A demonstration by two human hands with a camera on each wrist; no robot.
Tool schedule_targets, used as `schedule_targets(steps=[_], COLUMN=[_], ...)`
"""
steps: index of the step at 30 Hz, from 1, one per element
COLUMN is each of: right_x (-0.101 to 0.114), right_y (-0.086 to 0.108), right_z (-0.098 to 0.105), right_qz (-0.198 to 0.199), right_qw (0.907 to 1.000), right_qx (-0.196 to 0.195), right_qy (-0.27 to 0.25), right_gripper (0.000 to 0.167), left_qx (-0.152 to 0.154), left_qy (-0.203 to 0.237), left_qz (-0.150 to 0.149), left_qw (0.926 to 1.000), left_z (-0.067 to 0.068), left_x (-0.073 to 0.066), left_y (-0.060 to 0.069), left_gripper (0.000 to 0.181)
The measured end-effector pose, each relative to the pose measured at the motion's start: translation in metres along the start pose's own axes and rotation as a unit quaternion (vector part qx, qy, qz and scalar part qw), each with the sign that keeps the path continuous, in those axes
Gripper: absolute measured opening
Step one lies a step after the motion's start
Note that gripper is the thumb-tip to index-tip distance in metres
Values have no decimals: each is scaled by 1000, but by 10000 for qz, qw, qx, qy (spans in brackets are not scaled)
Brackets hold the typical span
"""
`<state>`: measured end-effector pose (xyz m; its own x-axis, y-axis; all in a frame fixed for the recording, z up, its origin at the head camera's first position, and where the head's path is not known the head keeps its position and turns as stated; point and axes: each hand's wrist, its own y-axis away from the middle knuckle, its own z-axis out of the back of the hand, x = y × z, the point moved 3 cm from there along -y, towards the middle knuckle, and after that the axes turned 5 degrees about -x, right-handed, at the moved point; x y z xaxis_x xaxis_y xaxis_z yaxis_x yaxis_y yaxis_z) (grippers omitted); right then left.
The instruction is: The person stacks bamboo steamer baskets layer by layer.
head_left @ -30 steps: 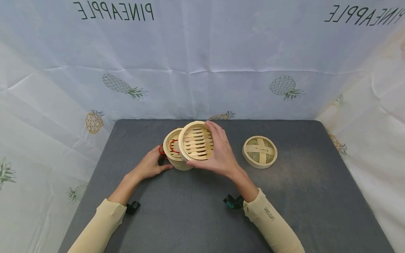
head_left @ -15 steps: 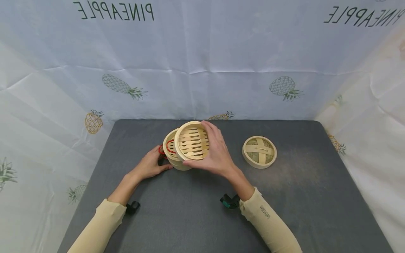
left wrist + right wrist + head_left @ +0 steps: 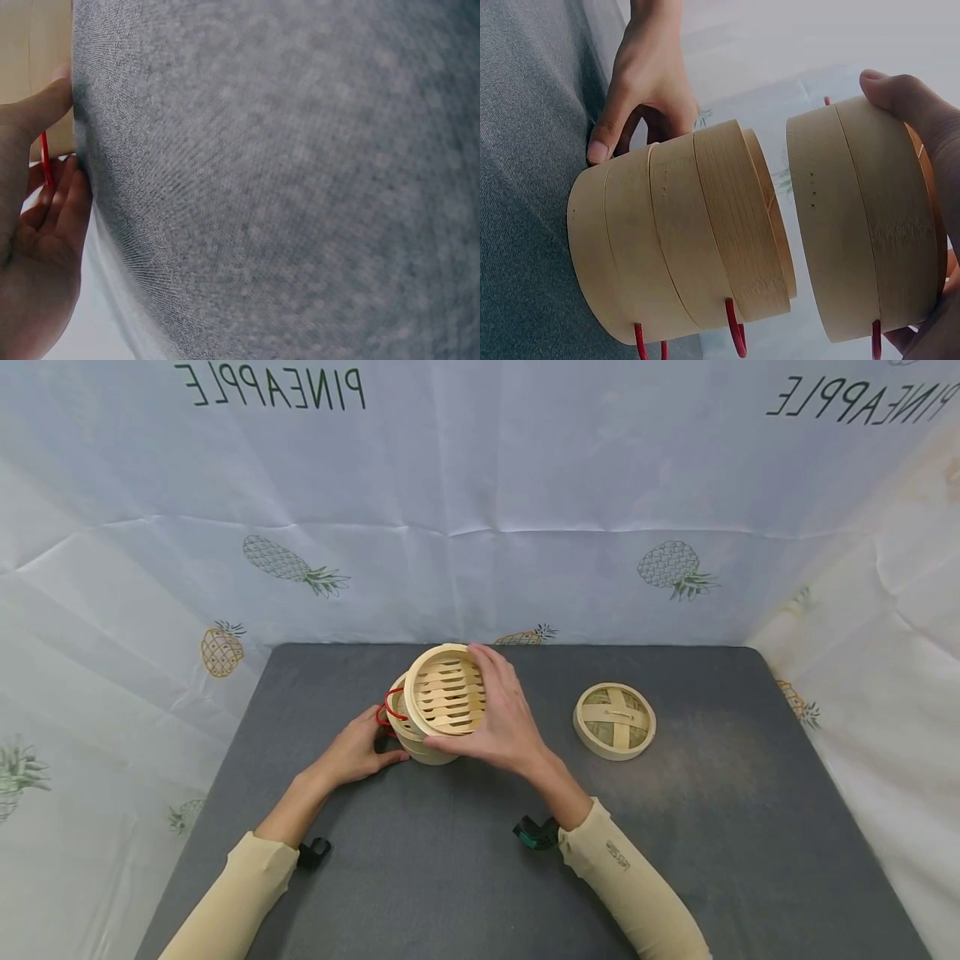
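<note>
Steamer tier is in the air, just above the stack, left of the middle of the table and rather near to its far edge. From my remote post I see the right hand gripping it at the side: the thumb is on the near wall, the other fingers close together on the far rim. I suppose this wide grip leaves the underside free to sit on the stack. The left hand presses its thumb low on the stack, and its fingers bend round the far side, partly hidden to me; probably this keeps the base from sliding.

The tier is round, so it gives me no long axis across. Its open mouth faces upward, somewhat tilted toward the head camera, and the slats run from left to right. Its red loop points to the left edge, same as the stack's red loops.

The lid lies well apart, toward the far right corner, perhaps put there for leaving the stack accessible.
</note>
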<state>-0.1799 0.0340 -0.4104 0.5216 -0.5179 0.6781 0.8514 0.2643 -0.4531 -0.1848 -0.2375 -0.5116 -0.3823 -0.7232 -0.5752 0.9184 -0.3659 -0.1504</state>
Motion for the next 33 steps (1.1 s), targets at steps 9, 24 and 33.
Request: schedule_targets(steps=[9, 24, 33], right_x=[2, 0, 4], right_y=[-6, -11, -15], right_z=[-5, -15, -20], right_qz=[6, 26, 151], right_qw=[10000, 9998, 9996], right_qx=[23, 95, 133], right_qy=[-4, 172, 206], right_gripper=[130, 131, 131], left_qx=[46, 2, -134], left_qy=[113, 182, 280], left_qz=[40, 14, -52], left_qw=[9999, 9998, 9995], left_z=[0, -1, -1], left_x=[0, 0, 1], left_y=[0, 0, -1], left_gripper=[82, 82, 83])
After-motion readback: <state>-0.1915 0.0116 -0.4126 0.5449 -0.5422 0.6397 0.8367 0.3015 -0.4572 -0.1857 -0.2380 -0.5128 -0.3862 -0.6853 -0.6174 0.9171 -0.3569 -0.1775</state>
